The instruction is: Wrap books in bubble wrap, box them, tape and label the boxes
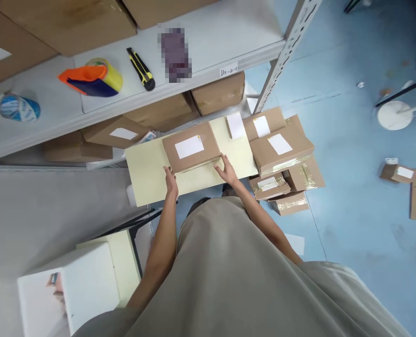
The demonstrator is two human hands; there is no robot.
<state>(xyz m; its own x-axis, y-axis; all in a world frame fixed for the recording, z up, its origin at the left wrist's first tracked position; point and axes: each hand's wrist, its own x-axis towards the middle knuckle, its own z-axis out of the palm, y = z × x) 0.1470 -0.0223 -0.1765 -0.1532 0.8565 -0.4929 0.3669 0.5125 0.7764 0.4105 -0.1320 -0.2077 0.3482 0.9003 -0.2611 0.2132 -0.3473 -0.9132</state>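
Observation:
A closed cardboard box (pixel 208 138) with a white label (pixel 189 147) lies on a narrow pale-yellow board (pixel 146 175) in front of me. My left hand (pixel 172 182) cups its near left corner, thumb and fingers on either side. At the near right corner, my right hand (pixel 228 172) has its fingertips against the box and its thumb along the front edge. The box is held between both hands. A small white box (pixel 235 125) stands on the board beyond my right hand.
Labelled cartons (pixel 281 145) are stacked right of the board. On the shelf (pixel 222 37) above lie a box cutter (pixel 140 69), an orange tape dispenser (pixel 85 77) and a blue tape roll (pixel 19 108). A shelf post (pixel 281 61) rises at right; a white box (pixel 88 276) stands lower left.

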